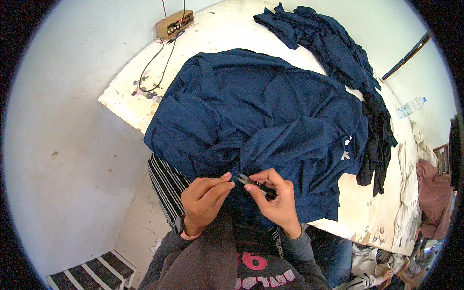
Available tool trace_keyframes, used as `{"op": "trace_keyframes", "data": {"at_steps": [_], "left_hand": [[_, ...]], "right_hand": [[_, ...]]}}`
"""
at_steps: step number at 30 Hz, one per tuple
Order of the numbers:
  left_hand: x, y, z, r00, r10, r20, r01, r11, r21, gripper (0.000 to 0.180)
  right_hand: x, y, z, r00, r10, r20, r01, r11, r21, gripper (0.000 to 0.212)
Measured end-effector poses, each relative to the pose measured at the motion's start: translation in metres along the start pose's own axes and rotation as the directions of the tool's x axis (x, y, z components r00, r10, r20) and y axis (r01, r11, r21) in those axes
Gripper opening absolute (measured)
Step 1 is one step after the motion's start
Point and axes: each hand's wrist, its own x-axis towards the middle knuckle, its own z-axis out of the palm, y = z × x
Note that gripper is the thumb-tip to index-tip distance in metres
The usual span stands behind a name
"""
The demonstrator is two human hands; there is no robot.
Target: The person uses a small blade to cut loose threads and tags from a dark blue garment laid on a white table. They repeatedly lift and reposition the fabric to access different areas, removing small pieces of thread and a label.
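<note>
A large navy blue garment [251, 96] lies bunched over the near side of the table and hangs down toward my lap. At its near edge, the fingertips of my left hand [202, 202] are pinched together; what lies between them is too small to make out. My right hand [279, 200] grips a small pair of thread snips [245, 179] with black handles. Their short metal blades point left, slightly apart, close to my left fingertips. Small white pieces [345, 154] show on the garment's right side.
The pale, stained table [365, 203] carries more dark blue clothing [333, 48] at the far right and a black cloth [374, 140] beside it. A clear plastic bottle [411, 107] lies at the right. A brown box with wires [175, 24] sits at the far left near the wall.
</note>
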Motion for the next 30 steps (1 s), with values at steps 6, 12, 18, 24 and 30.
{"op": "trace_keyframes", "data": {"at_steps": [6,12,18,24,30], "left_hand": [[-0.003,-0.002,0.001,0.999,0.052,-0.010,-0.052,0.999,0.014,0.023],[-0.008,-0.003,0.002,0.997,0.080,-0.005,-0.080,0.997,0.003,0.025],[-0.012,-0.005,0.006,0.996,0.085,-0.027,-0.087,0.995,-0.046,0.026],[-0.013,-0.005,0.005,0.994,0.105,-0.021,-0.106,0.994,-0.027,0.027],[-0.013,-0.007,0.004,0.984,0.175,0.011,-0.175,0.984,-0.035,0.030]], "right_hand": [[0.000,0.000,-0.002,0.999,0.037,0.014,-0.037,0.999,0.031,0.018],[0.000,0.001,-0.003,0.999,0.036,0.041,-0.039,0.996,0.083,0.018],[0.000,0.004,-0.004,0.994,0.077,0.084,-0.088,0.987,0.138,0.017],[-0.001,0.008,0.000,0.994,0.084,0.064,-0.094,0.982,0.166,0.016],[0.007,0.008,0.003,0.987,0.150,0.049,-0.155,0.861,0.485,0.023]]}}
